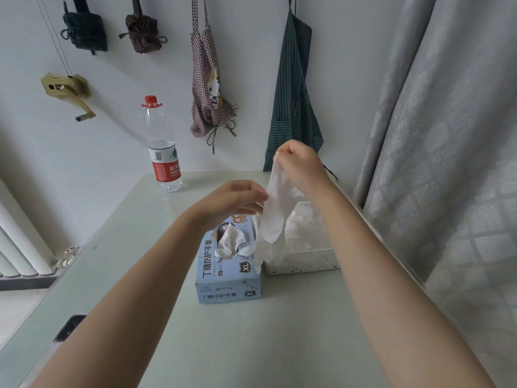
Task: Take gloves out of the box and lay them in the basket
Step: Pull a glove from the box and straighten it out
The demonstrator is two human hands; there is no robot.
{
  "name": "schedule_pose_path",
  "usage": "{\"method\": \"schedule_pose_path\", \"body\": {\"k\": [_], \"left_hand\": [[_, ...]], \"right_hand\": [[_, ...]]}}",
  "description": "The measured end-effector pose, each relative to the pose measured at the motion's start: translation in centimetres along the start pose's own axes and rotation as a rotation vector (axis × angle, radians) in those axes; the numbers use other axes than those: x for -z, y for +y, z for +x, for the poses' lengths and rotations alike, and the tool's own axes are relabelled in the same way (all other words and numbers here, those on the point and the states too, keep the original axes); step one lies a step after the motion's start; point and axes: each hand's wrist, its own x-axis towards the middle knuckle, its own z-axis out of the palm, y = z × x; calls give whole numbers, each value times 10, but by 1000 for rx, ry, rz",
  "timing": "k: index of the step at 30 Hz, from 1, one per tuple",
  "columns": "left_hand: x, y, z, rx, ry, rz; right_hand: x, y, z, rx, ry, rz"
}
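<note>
A white glove is hanging in the air with its long axis running nearly straight up and down, its top end pinched in the right hand and its loose lower end dangling down over the gap between the box and the basket. The fingers of that hand are curling tightly together on the glove's upper edge, high above the tabletop. The left hand is reaching in from the left at mid-height, its fingers bending toward the glove's left edge and seeming to be nipping or touching it there, though the exact contact is hard to make out. The relation that matters for the coming move is this: the basket is lying just right of and below the hanging glove, on the same side as the right hand, so the right hand is the nearer one for carrying it across and lowering it. The basket is already holding pale, crumpled gloves inside its perforated white wall. The blue box is sitting touching or just beside the basket's left wall, with another glove poking out of its opening, ready for the following pull. Farther off, a water bottle is standing at the far left of the tabletop, and aprons are hanging on the wall behind.
</note>
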Motion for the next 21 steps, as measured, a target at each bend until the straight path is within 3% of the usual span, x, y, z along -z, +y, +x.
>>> {"method": "schedule_pose_path", "body": {"k": [8,13,17,21], "left_hand": [[-20,-9,11,46,27,-18],[-13,-16,15,88,7,-33],[1,-14,21,66,116,-94],[3,8,42,80,189,-148]], "right_hand": [[0,8,3,13,-24,-54],[15,19,9,-42,55,-66],[30,38,12,-227,35,-30],[46,58,15,-479,-52,263]]}}
